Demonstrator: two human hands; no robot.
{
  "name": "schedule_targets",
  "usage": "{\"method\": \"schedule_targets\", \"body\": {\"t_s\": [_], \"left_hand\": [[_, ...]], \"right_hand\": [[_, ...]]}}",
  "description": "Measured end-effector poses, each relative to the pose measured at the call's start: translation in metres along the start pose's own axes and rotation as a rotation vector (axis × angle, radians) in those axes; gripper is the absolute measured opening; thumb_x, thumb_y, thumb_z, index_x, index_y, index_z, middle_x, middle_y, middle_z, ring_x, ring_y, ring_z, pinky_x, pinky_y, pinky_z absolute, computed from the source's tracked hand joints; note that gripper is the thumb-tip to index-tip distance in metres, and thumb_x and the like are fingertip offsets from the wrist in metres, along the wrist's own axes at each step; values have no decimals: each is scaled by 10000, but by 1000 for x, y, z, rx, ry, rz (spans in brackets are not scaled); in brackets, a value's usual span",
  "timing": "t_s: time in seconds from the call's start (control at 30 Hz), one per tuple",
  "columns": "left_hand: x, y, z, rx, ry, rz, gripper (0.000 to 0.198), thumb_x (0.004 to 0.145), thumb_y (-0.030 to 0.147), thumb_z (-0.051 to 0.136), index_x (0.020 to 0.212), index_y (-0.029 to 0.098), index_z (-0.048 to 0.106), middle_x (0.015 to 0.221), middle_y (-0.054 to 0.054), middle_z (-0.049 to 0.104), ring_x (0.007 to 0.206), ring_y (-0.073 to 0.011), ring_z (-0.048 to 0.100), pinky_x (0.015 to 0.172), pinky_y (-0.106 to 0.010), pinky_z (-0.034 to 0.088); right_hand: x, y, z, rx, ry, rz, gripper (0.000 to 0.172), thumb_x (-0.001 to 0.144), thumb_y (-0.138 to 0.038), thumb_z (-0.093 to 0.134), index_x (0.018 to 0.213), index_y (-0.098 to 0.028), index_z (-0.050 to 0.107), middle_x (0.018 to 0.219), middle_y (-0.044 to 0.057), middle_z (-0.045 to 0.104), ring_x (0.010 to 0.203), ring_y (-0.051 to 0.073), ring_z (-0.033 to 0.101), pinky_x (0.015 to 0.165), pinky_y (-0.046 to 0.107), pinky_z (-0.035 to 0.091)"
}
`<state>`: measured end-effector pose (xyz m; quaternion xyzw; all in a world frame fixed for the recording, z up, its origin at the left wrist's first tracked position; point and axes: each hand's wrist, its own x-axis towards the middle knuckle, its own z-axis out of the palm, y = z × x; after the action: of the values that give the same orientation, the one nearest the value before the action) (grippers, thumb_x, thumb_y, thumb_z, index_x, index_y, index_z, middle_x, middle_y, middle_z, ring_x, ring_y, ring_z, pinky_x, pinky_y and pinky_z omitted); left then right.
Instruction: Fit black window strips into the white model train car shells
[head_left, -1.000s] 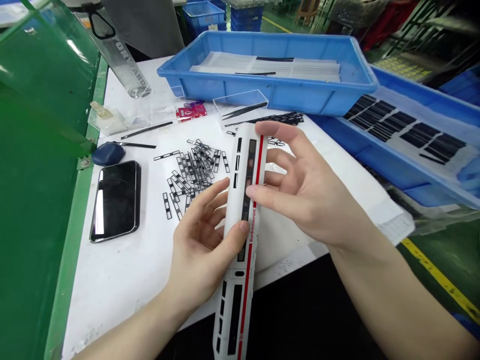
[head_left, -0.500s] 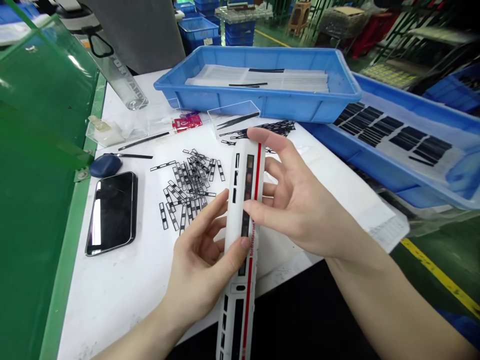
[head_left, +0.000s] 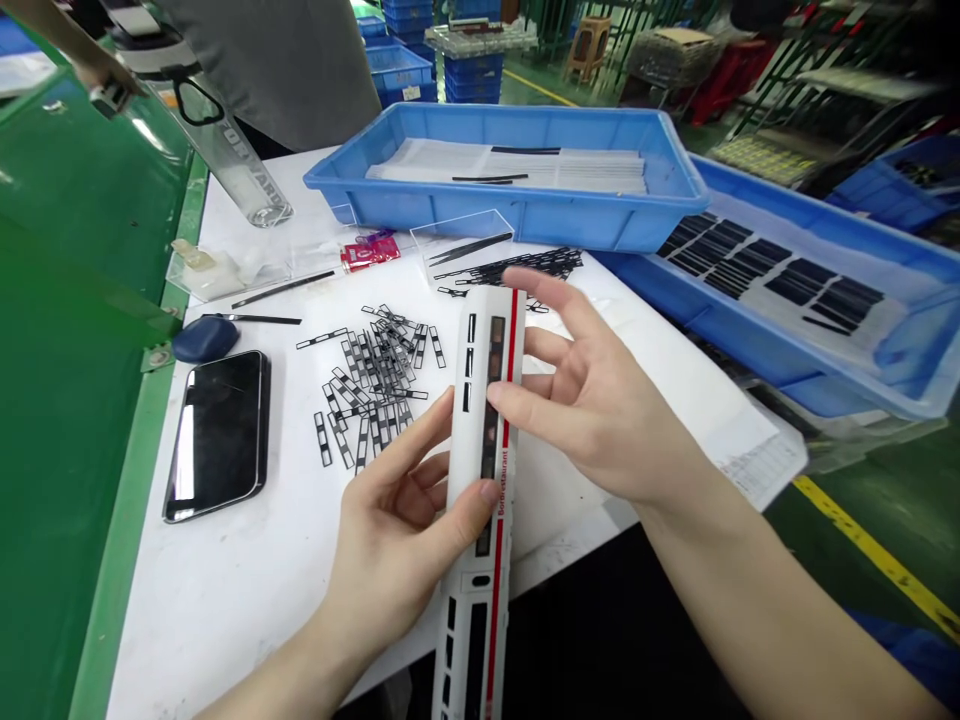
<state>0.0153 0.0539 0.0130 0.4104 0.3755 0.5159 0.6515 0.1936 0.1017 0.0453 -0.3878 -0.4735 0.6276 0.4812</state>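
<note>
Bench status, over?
Left hand and right hand on white model train coach shell, red stripe. Loose black window frames piled beside it.

White workbench (head_left: 210, 610) with a black smartphone (head_left: 216, 435), scattered black frames (head_left: 379, 375) and a blue plastic tray (head_left: 517, 225)

Bright, even light leaves faint shadows beneath the model train carriage (head_left: 480, 450). Glare streaks the smartphone (head_left: 216, 436); the upper right of the frame blurs.

Black phone (head_left: 216, 436) on desk (head_left: 217, 610), blue case (head_left: 204, 339) just above it; tweezers (head_left: 471, 249) in clear box (head_left: 442, 228); blue tray (head_left: 510, 228) w/ film sheets, 2nd tray (head_left: 780, 362) w/ black strips.
</note>
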Motion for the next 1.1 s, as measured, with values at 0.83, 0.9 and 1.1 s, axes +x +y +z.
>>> {"method": "schedule_targets", "body": {"t_s": [0.83,0.9,1.1], "left_hand": [[-5,-1,4,110,38,35,556,893,115,851,1353,401,725,1368,28,755,1231,-167,743,1056,-189,600],[-6,-2,2,125,46,42,564,884,115,860,1354,395,725,1370,23,754,1243,-179,738,1068,-206,599],[-9,-3,3,152,78,42,557,861,134,881,1338,385,740,1343,16,768,1236,-182,742,1059,-198,598]], "right_hand": [[17,-14,-13,-111,37,11,451,839,-246,839,1232,-284,621,847,-15,776,749,224,782,658,382,674],[18,-16,-13,-146,42,2,420,841,-240,828,1205,-273,621,784,-27,766,688,212,767,647,379,665],[13,-22,-14,-204,-2,2,424,876,-181,770,1271,-272,649,833,-16,777,716,196,770,671,348,660]]}}
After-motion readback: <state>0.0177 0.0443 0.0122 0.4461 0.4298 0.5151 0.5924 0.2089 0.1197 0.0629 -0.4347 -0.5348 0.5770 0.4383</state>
